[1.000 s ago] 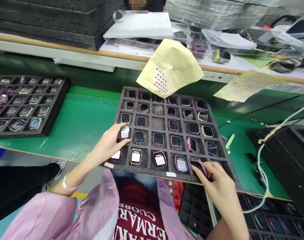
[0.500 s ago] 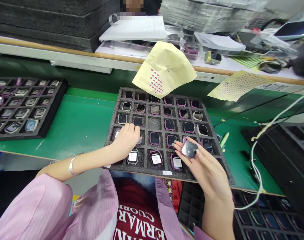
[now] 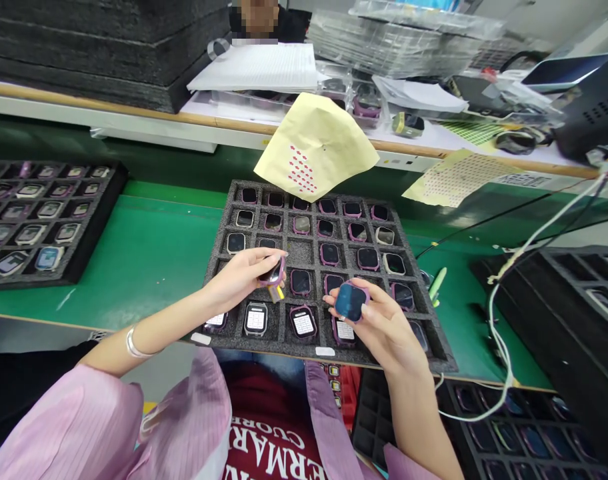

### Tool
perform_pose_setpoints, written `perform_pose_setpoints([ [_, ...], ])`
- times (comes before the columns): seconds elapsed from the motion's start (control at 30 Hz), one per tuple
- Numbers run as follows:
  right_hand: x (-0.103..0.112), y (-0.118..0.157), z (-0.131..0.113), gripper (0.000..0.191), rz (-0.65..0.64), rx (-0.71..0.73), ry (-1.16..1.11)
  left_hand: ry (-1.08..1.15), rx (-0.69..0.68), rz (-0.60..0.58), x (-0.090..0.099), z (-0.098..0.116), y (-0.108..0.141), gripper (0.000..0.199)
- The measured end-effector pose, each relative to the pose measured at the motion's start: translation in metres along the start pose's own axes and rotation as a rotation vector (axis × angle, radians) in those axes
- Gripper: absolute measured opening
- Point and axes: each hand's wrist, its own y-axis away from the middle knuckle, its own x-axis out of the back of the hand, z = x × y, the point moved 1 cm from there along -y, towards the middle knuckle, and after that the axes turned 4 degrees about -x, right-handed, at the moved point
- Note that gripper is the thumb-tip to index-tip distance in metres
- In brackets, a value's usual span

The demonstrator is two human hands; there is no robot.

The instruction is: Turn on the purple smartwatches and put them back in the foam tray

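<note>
Looking down from the head view, I've got both hands up over the foam tray [image 3: 314, 250], each with a watch body in it. My left hand [image 3: 237, 280] has its fingers closed around a pink-edged watch [image 3: 273, 272], dark screen showing, with a little yellow tab poking out underneath; it sits just above the tray's left-middle pockets. My right hand [image 3: 384, 330] has its fingers pinched on another watch body [image 3: 351, 301], this one with a bluish screen facing up at me, held over the front row of the tray. That front row has a few watches with lit white screens [image 3: 304, 322], and the rows behind are mostly dark screens in pink or pale frames. The tray rests on the green surface [image 3: 149, 253], its near edge hanging over my lap. A yellow sheet with red dots [image 3: 317, 147] leans over the back of the tray. Off to the left there's a second tray of watches [image 3: 39, 220], and on the right a white cable [image 3: 504, 333] loops down past some empty black trays [image 3: 574, 293]. Another person sits across the far bench, mostly out of frame.
</note>
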Motion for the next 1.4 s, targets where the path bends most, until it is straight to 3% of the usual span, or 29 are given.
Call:
perform_pose_setpoints([
  [0.17, -0.014, -0.003, 0.005, 0.036, -0.029, -0.066, -0.034, -0.166, 0.000, 0.062, -0.004, -0.008, 0.002, 0.034],
  [0.3, -0.020, -0.006, 0.009, 0.038, -0.075, -0.097, -0.084, -0.474, -0.049, 0.011, -0.004, -0.011, 0.005, 0.037],
  [0.4, -0.021, -0.006, 0.011, 0.036, -0.112, -0.103, -0.097, -0.578, -0.107, -0.021, -0.003, -0.012, 0.006, 0.036],
  [0.63, -0.021, -0.007, 0.012, 0.037, -0.103, -0.118, -0.078, -0.688, -0.242, -0.070, 0.002, -0.014, 0.002, 0.024],
  [0.93, -0.022, -0.007, 0.014, 0.036, -0.105, -0.124, -0.066, -0.780, -0.265, -0.159, 0.001, -0.018, 0.006, 0.022],
  [1.2, -0.021, -0.008, 0.018, 0.037, -0.094, -0.115, -0.047, -0.926, -0.365, -0.049, -0.001, -0.014, 0.012, 0.043],
  [1.4, -0.027, -0.005, 0.016, 0.035, -0.061, -0.088, -0.009, -0.963, -0.458, -0.127, -0.002, -0.013, 0.013, 0.016],
])
